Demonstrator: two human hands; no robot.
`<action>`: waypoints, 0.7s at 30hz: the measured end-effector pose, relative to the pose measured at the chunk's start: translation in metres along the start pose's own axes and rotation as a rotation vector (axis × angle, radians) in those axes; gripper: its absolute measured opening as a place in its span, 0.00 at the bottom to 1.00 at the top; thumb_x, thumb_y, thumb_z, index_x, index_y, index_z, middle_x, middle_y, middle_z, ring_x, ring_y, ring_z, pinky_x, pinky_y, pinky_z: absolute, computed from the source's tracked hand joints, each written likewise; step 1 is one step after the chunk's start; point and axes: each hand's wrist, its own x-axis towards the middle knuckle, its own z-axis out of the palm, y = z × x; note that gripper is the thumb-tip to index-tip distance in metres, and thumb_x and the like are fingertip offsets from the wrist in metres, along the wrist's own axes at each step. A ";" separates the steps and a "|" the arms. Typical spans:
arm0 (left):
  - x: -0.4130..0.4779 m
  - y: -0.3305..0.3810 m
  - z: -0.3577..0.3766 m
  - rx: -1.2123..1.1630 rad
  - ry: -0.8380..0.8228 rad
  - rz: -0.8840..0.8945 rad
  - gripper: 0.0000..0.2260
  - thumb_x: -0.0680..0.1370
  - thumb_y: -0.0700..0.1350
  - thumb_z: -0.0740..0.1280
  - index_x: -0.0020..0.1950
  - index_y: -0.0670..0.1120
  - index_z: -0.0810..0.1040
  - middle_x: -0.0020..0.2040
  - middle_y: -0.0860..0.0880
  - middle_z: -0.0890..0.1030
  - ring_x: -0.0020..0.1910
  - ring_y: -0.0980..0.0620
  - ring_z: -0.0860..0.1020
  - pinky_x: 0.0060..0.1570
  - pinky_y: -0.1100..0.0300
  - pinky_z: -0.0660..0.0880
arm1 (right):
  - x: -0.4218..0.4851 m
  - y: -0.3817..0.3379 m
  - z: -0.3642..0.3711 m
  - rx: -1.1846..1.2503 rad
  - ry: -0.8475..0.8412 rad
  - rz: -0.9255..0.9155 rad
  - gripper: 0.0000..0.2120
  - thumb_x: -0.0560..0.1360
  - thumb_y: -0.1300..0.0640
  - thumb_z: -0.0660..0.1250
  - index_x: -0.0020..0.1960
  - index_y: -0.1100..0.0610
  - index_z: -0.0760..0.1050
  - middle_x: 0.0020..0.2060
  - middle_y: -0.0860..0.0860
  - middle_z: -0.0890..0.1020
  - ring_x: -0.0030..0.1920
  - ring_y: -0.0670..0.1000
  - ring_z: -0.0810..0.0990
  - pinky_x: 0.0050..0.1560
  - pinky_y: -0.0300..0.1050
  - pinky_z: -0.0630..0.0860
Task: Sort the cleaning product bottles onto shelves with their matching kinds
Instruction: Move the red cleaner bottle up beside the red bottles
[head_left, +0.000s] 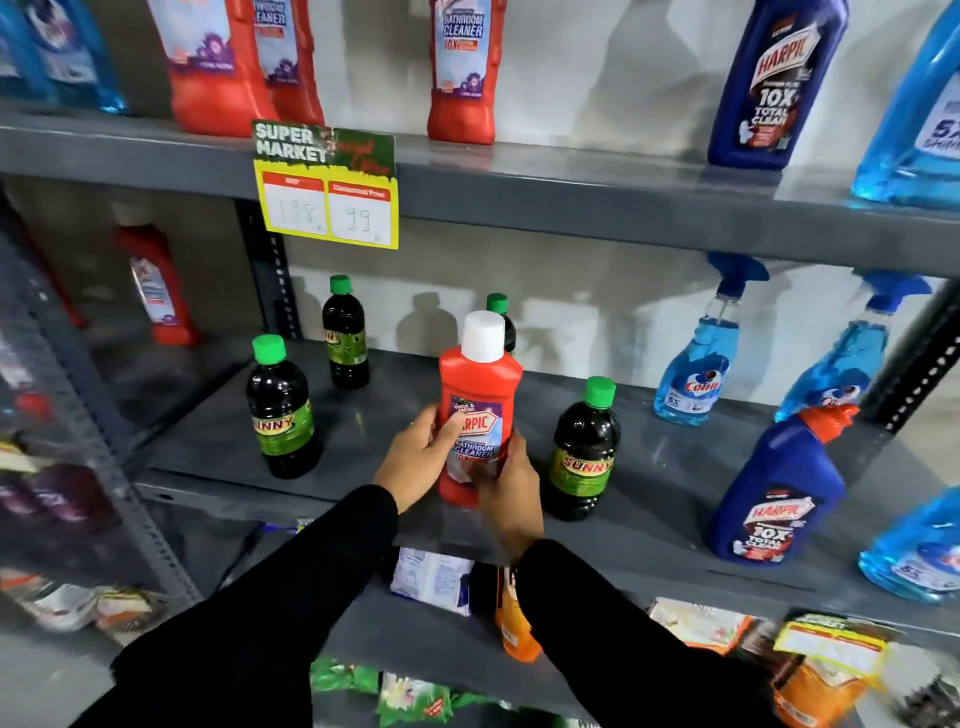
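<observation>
Left hand (415, 457) wraps the left side of the red Harpic bathroom cleaner bottle (480, 415), thumb across the label. Right hand (506, 493) closes on the bottle's lower right, fingers motion-blurred. Bottle upright, white cap up, at the front of the middle shelf (363, 483) (whether its base rests on the shelf is hidden by the hands). Both sleeves black.

Around it on the same shelf: dark Sunny bottles with green caps, one just right of it (584, 452), one at left front (283, 415), one further back left (344, 338), one directly behind, mostly hidden (500, 312). Further right: blue Colin spray bottles (696, 358) and a blue Harpic toilet cleaner (779, 493).

Upper shelf (571, 182): matching red bathroom cleaners (462, 73), another blue Harpic (774, 83), and a supermarket price tag (327, 187) hanging from its edge.
</observation>
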 end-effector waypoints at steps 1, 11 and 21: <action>-0.008 0.002 0.001 0.023 0.042 0.029 0.14 0.79 0.51 0.58 0.62 0.48 0.70 0.54 0.51 0.77 0.54 0.52 0.77 0.53 0.62 0.68 | -0.008 -0.001 -0.003 0.011 0.004 -0.015 0.24 0.71 0.64 0.68 0.65 0.61 0.65 0.58 0.58 0.79 0.57 0.58 0.78 0.55 0.44 0.74; -0.076 0.087 -0.014 -0.037 0.431 0.572 0.26 0.76 0.62 0.53 0.71 0.54 0.60 0.63 0.49 0.74 0.63 0.52 0.73 0.63 0.53 0.71 | -0.059 -0.109 -0.048 0.169 0.115 -0.449 0.30 0.73 0.55 0.67 0.71 0.55 0.59 0.61 0.48 0.76 0.60 0.46 0.76 0.61 0.49 0.75; -0.044 0.267 -0.097 -0.063 0.377 0.805 0.15 0.79 0.51 0.58 0.64 0.50 0.71 0.54 0.54 0.80 0.50 0.65 0.78 0.52 0.67 0.75 | -0.001 -0.276 -0.096 0.234 0.382 -0.754 0.30 0.71 0.49 0.68 0.70 0.54 0.63 0.56 0.49 0.82 0.51 0.46 0.81 0.56 0.45 0.78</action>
